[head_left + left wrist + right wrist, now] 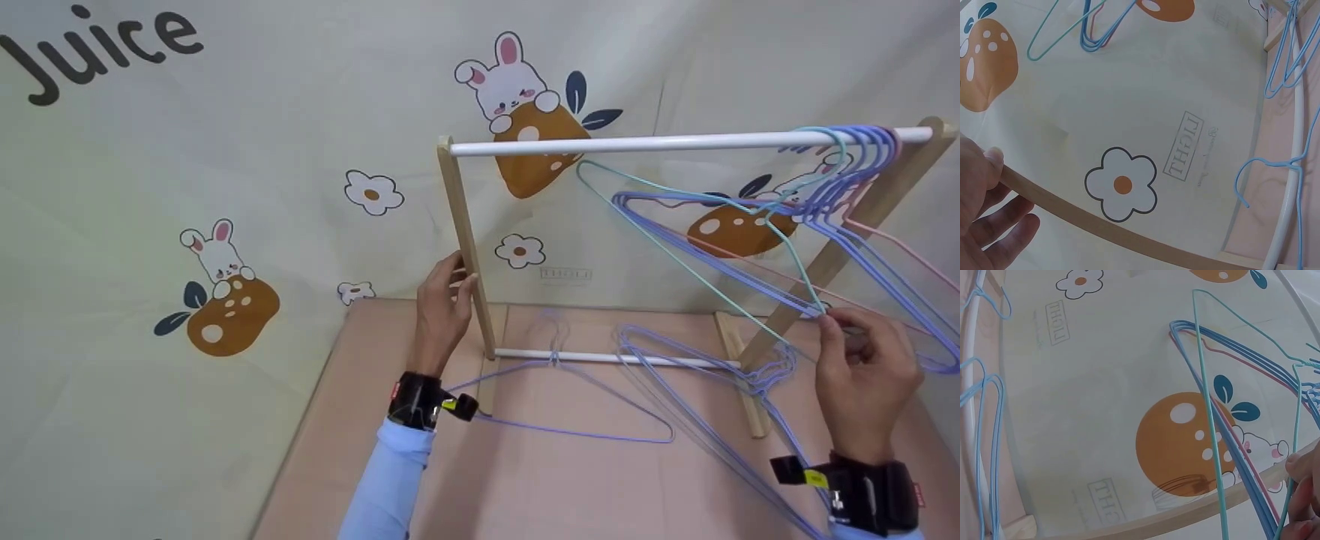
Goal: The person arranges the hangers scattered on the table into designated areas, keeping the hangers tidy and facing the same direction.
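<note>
My left hand [442,311] grips the left wooden post [461,217] of a clothes rack, the thumb on one side and the fingers behind it. At the right, my right hand [866,375] pinches the lower right part of a mint-green wire clothes hanger [796,259]. That hanger's hook hangs over the white top rod [637,144]. Just right of it, several blue hangers [1252,514] and a pink hanger [904,246] hang bunched near the right post. Some right fingertips are hidden in the right wrist view.
Below, a single blue hanger [577,433] is by the white lower rod [525,354]. More blue hangers [996,439] lean at that rod's right end. The rack stands on a pink surface [570,487], before a cream sheet [300,150] printed with rabbits and flowers.
</note>
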`<state>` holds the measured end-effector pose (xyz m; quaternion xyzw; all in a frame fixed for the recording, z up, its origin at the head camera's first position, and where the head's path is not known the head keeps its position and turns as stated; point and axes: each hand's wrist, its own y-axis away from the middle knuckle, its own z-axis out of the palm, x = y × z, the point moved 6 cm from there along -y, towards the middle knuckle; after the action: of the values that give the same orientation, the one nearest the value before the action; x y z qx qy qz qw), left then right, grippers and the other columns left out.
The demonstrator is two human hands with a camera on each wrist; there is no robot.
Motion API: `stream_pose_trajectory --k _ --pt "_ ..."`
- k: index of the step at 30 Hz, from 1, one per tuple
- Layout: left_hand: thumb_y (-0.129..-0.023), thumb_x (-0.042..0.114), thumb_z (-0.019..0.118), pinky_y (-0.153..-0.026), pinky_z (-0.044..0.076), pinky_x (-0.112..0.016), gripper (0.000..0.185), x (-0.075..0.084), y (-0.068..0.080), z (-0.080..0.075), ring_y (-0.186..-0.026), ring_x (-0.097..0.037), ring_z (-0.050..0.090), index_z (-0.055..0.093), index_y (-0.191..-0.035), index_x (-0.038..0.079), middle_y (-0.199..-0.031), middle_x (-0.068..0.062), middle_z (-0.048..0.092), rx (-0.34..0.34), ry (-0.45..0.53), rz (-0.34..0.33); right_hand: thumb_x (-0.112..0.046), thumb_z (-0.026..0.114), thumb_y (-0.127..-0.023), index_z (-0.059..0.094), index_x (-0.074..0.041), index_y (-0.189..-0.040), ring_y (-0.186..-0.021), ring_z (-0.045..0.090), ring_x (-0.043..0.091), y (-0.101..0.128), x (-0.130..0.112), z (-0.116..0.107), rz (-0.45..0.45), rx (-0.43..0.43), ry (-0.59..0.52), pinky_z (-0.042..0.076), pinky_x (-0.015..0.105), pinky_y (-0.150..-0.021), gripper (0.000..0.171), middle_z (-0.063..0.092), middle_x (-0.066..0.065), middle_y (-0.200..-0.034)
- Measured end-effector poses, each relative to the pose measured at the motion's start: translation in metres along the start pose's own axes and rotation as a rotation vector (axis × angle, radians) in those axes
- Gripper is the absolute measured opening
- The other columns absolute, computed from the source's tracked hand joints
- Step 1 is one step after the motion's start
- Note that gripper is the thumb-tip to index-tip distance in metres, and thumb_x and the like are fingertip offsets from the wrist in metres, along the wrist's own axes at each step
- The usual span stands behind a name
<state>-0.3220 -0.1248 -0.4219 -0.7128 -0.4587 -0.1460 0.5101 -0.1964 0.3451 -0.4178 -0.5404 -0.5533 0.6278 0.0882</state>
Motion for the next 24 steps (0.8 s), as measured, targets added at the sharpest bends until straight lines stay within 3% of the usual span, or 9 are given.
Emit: stream_pose_trajectory --k 11,18,24 --pt "-0.095 0.012 0.054 -0.078 0.051 -0.021 0.038 0.0 0.0 0.002 -0.1 -0.013 0.059 0.049 -0.132 0.004 -0.117 -0.008 0.057 -0.008 -0.019 -0.01 0.007 0.067 -0.081 0.067 0.009 -0.09 -0.06 0.043 0.0 0.006 -0.002 -0.004 -0.029 0.05 -0.019 0.031 0.008 -0.055 0.009 0.056 0.016 -0.083" --pt "-0.095 0.012 0.054 -0.078 0.051 -0.02 0.039 0.002 -0.002 0.004 -0.1 -0.014 0.058 0.048 -0.132 0.003 -0.117 -0.009 0.057 -0.008 -0.034 -0.018 0.007 0.068 -0.08 0.067 0.008 -0.092 -0.059 0.044 0.002 0.009 0.009 0.005 -0.018 -0.006 -0.085 0.032 0.009 -0.054 0.012 0.057 0.015 -0.085" --pt "-0.095 0.012 0.054 -0.077 0.052 -0.022 0.038 0.003 -0.004 0.004 -0.101 -0.015 0.058 0.048 -0.132 0.003 -0.117 -0.009 0.057 0.003 -0.026 -0.011 0.011 0.067 -0.077 0.068 0.008 -0.089 -0.058 0.044 0.004 0.011 0.001 0.016 -0.051 -0.026 -0.197 0.031 0.009 -0.052 0.012 0.057 0.018 -0.082"
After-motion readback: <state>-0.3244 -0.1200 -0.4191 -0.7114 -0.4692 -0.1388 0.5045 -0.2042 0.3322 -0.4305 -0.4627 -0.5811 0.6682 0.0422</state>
